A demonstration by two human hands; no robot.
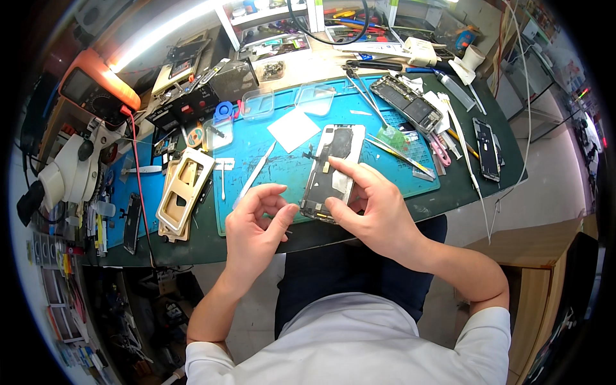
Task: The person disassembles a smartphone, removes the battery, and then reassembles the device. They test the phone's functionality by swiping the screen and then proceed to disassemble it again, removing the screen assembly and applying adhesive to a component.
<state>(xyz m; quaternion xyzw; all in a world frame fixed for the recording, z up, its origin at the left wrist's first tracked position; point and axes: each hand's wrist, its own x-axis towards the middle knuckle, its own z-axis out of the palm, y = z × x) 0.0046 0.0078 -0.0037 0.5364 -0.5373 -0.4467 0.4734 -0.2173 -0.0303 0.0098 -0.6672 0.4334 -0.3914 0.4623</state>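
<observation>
A phone screen assembly, its dark inner side with metal plate and flex cables facing up, lies tilted at the front of the blue mat. My right hand grips it by the right side, index finger on its upper face and thumb near the lower end. Just left of its lower end is my left hand, apart from it, fingers curled and thumb drawn in. A thin dark tip shows below that thumb; the rest is hidden. Left of the screen lie a white pointed tool and a white paper square.
Tweezers and an opened phone lie to the right, another phone part beyond. Left are a gold metal frame, an orange multimeter and a red cable. Clear plastic boxes stand behind.
</observation>
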